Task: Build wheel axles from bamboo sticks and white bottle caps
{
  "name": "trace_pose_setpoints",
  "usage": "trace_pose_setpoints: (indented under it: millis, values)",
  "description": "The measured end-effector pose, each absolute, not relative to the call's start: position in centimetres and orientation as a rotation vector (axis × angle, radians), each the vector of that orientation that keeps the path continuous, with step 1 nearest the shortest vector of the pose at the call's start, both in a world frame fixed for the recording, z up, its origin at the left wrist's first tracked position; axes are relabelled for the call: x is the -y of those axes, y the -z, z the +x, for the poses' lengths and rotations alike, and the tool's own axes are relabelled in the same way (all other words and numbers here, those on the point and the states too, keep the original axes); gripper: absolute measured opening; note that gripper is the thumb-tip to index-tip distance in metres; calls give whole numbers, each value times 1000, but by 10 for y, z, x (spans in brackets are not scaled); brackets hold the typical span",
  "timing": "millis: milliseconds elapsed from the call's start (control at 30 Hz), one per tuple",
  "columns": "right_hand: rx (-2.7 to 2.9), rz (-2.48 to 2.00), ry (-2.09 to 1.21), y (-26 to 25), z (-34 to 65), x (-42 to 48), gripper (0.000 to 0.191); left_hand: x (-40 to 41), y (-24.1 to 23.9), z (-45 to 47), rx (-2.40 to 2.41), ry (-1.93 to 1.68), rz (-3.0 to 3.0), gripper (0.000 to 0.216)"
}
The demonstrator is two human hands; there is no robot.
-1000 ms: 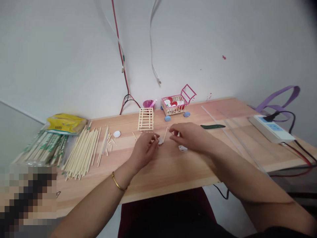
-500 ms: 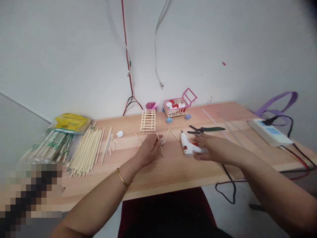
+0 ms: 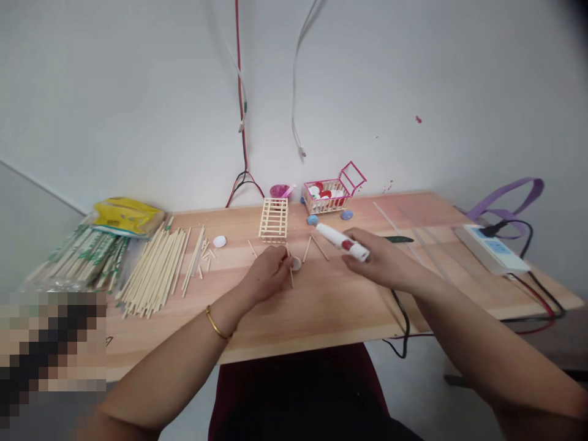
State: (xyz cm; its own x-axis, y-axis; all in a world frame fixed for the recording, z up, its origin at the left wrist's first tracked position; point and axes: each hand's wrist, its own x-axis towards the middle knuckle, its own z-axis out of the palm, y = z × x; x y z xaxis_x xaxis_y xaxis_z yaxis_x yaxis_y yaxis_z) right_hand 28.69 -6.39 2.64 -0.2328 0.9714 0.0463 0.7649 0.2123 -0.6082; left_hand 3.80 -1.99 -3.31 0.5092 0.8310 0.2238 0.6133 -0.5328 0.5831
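My right hand (image 3: 381,260) is closed round a white glue gun (image 3: 340,239) with a red trigger, lifted off the wooden table (image 3: 321,300), its nozzle pointing left. My left hand (image 3: 266,272) rests on the table with its fingers pinched on a short wooden stick (image 3: 290,269) beside a small white cap (image 3: 296,263). Two loose sticks (image 3: 316,247) lie just beyond, between the hands. A small ladder-like stick frame (image 3: 274,219) stands behind my left hand.
A pile of bamboo sticks (image 3: 156,269) and packed chopsticks (image 3: 78,260) lie at the left with a yellow packet (image 3: 126,215). A pink stick cart (image 3: 333,193) and pink cup (image 3: 279,190) stand by the wall. A power strip (image 3: 493,248) and cables lie at the right.
My right hand took the glue gun from the table, lifted it and swung its nozzle toward the left. My left hand stayed pinched on the stick.
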Motion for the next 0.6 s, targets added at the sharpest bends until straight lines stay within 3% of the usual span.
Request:
trace_pose_setpoints:
  millis: [200, 367, 600]
  values:
    - [1814, -1290, -1128, -7, 272, 27, 37, 19, 26, 28, -1194, -781, 2132, 24]
    - [1944, -1331, -1177, 1, 281, 24, 37, 17, 24, 24, -1146, -1148, 1776, 20]
    - [2187, -1427, -1189, -13, 292, 29, 32, 24, 25, 29, -1156, -1182, 1744, 14]
